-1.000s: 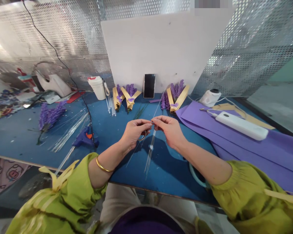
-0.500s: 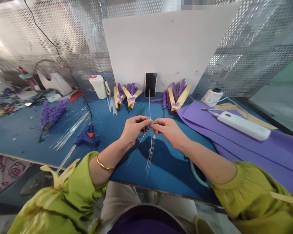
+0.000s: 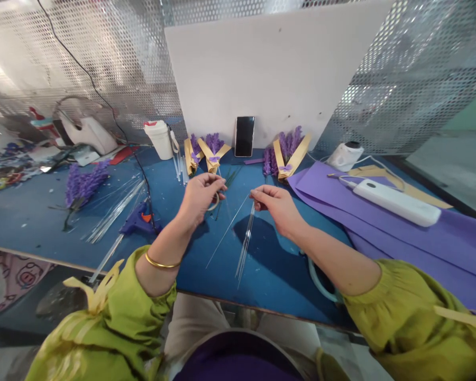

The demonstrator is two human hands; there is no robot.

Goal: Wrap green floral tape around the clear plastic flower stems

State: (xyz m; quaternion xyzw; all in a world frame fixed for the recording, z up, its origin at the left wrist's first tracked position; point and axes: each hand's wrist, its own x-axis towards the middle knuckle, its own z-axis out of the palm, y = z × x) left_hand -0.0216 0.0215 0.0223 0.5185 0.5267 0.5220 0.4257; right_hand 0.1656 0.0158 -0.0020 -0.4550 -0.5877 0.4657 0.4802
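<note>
Both hands are held apart above the blue table [image 3: 277, 299], fingertips pinched.
A tape roll [image 3: 213, 207], partly hidden, is gripped by the left hand [image 3: 198, 200]; whether anything is held by the right hand [image 3: 276, 208] cannot be told. Thin wires [image 3: 245, 248] are laid at the latter's seven o'clock.

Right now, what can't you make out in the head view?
All in the head view:
- How the tan ring sits in the left hand: fingers cover part of it.
- Whether the right hand pinches a strand: too thin and small at the fingertips.
- The rest of the teal ring: hidden by the right arm.
- The pink patterned cloth: cut off by the left edge.
- Single items in the far-left clutter: blurred.
</note>
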